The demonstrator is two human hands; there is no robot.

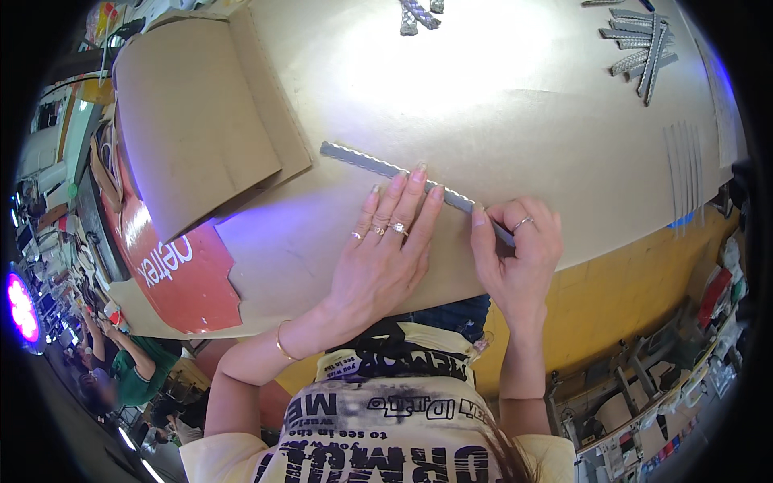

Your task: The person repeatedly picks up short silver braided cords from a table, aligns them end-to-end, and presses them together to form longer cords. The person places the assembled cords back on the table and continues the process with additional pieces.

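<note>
The table (596,161) (tan-topped) bears grey strips (354,157) and cardboard (189,121).

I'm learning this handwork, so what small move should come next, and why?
Perhaps the right hand should slide its thumb along the grey strip toward the left hand: the left fingers lie across the strip's middle, seemingly steadying it, and the right thumb sits near one end.

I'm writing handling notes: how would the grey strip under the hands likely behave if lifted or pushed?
The grey strip is probably light: it looks slender. It may bend somewhat, being long and narrow. Lying flat, it would likely slide rather than roll.
</note>
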